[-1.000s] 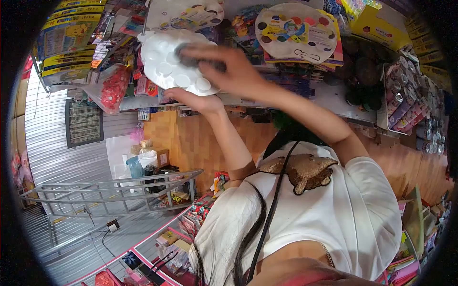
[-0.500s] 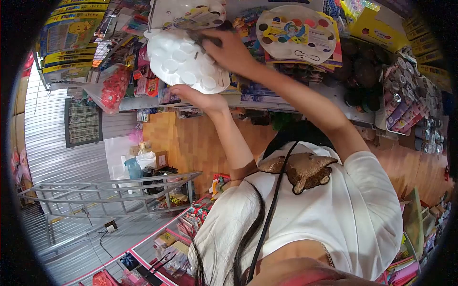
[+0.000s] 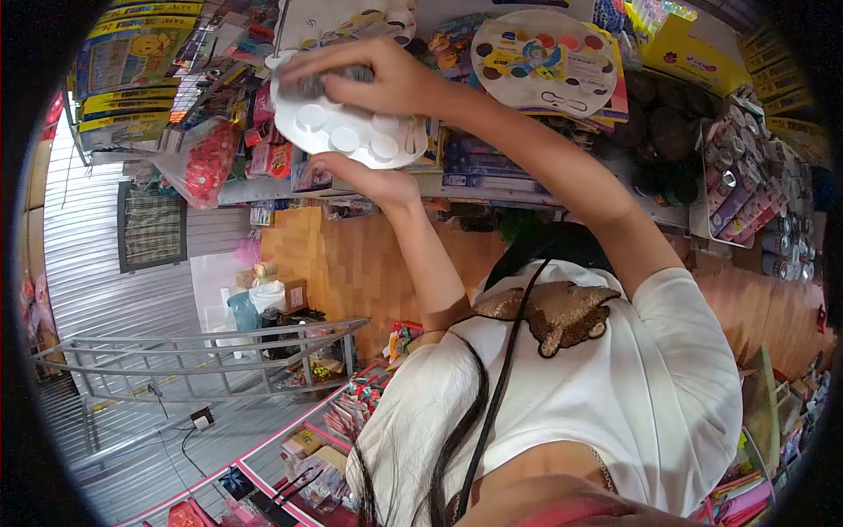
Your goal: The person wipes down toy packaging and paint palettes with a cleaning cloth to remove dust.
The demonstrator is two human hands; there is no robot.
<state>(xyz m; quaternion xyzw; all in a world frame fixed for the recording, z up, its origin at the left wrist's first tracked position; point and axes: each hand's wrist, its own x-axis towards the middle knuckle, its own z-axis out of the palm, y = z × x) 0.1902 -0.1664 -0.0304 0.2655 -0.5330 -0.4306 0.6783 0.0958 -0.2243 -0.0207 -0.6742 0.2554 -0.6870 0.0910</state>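
Note:
A white paint palette [image 3: 342,136], with its round wells bulging toward me, is tilted up at the shelf edge. My left hand [image 3: 373,180] holds it by the lower rim, thumb in front; the other fingers are hidden behind it. Across the palette's upper part lies my right hand [image 3: 378,83], its fingers blurred by motion. Under those fingers is a dark grey, cloth-like wad [image 3: 349,75], too smeared to make out exactly. Behind it, another palette with coloured paints [image 3: 386,26] lies on the shelf. To the right rests a packaged paint palette [image 3: 544,66] with a printed label.
A clear bag of red items [image 3: 204,162] hangs at the left. Packed tubes and jars [image 3: 746,167] stand at the right near a yellow box [image 3: 694,53]. A grey metal rack [image 3: 202,351] stands lower left, on the metal-sheet side.
My right hand has swept left and down over the palette with the grey wad, covering more of the wells. The left hand and palette have barely moved.

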